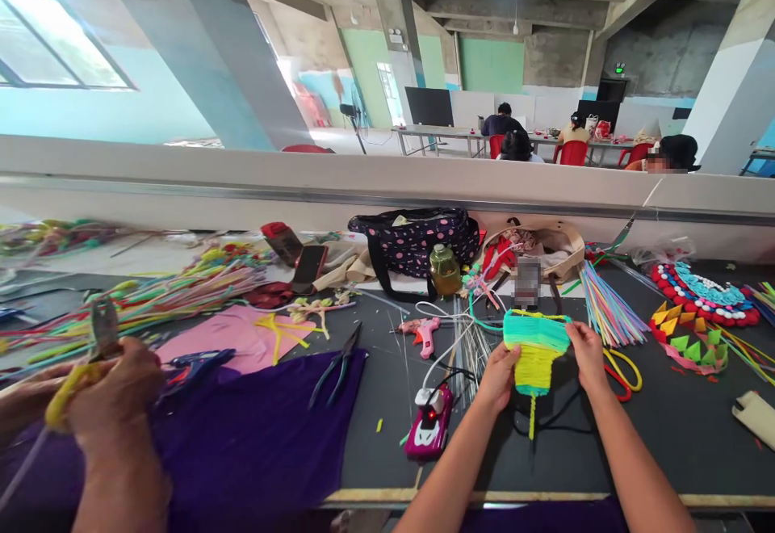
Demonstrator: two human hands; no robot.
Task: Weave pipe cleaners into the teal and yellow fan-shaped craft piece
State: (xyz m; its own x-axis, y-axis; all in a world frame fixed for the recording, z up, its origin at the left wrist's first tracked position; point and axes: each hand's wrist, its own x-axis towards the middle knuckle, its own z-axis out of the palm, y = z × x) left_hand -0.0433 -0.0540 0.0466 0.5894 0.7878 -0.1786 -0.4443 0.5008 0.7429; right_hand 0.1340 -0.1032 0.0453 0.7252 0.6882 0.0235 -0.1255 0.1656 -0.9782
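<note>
Our left hand (499, 373) and right hand (586, 353), both closed, pinch opposite edges of the turquoise-and-yellow piece (536, 354) above the desk (380, 388), near a pink glue gun (427, 337).

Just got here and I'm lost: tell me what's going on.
The person's left hand and right hand hold a turquoise-and-yellow piece by its sides over the dark tabletop. At the far left, another person's hand grips a blurred tool. Pliers and a pink glue gun lie between them.
</note>
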